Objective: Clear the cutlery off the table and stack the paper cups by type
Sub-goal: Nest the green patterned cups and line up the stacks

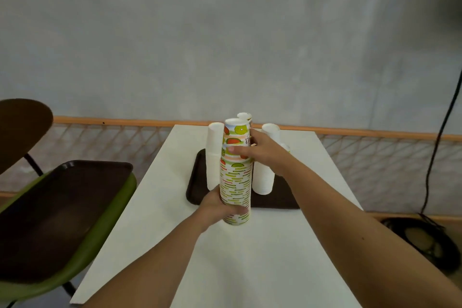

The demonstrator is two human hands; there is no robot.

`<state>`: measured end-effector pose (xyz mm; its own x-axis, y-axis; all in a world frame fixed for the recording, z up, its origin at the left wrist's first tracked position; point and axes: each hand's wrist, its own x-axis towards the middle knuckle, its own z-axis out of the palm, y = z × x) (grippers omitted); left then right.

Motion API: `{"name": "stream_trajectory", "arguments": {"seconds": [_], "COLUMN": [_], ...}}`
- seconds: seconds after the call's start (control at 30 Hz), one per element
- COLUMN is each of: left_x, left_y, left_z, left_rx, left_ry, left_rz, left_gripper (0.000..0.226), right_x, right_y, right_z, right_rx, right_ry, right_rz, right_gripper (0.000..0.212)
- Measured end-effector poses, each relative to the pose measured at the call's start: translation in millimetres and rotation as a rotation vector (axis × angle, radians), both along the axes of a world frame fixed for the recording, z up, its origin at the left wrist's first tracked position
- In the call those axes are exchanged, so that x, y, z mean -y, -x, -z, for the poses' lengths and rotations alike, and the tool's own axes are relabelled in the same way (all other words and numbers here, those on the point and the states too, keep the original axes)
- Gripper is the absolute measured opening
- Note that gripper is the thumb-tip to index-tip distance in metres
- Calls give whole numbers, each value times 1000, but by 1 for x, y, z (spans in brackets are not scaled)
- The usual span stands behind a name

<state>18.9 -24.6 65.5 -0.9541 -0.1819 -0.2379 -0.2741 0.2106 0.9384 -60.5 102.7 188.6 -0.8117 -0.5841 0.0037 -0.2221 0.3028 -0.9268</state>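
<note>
- The printed paper-cup stack (235, 177) stands on the white table (250, 257), just in front of the brown tray (280, 197).
- It is probably light, thin-walled and easily crushed or buckled, so it is best held low and high together.
- The left hand (217, 205) curls round its base, and the right hand (260, 151) wraps its fingers round the upper cups.
- Its long axis is vertical, and the cups seem to be mouth-down.

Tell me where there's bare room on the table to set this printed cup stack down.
Bare: the white table from the brown tray's front edge to you, and the strip left of that tray. Crowded: the tray, where white cup stacks stand close behind the printed stack you hold.
</note>
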Motion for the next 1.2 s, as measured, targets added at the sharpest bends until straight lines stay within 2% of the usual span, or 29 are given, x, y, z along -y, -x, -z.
{"name": "stream_trajectory", "arguments": {"seconds": [0.23, 0.67, 1.0, 1.2], "left_x": [-57, -161, -177, -168], "left_y": [7, 64, 75, 90], "left_z": [2, 4, 9, 12], "left_rx": [23, -12, 8, 17], "left_ry": [23, -45, -22, -32], "left_rz": [107, -4, -58, -24], "left_gripper": [67, 75, 79, 76], "right_x": [-71, -158, -171, -164], "right_y": [7, 67, 88, 106], "right_z": [-1, -16, 0, -5], "right_rx": [48, -30, 14, -31], "right_ry": [-19, 3, 90, 142], "right_rz": [56, 39, 6, 89], "right_gripper": [51, 56, 48, 50]}}
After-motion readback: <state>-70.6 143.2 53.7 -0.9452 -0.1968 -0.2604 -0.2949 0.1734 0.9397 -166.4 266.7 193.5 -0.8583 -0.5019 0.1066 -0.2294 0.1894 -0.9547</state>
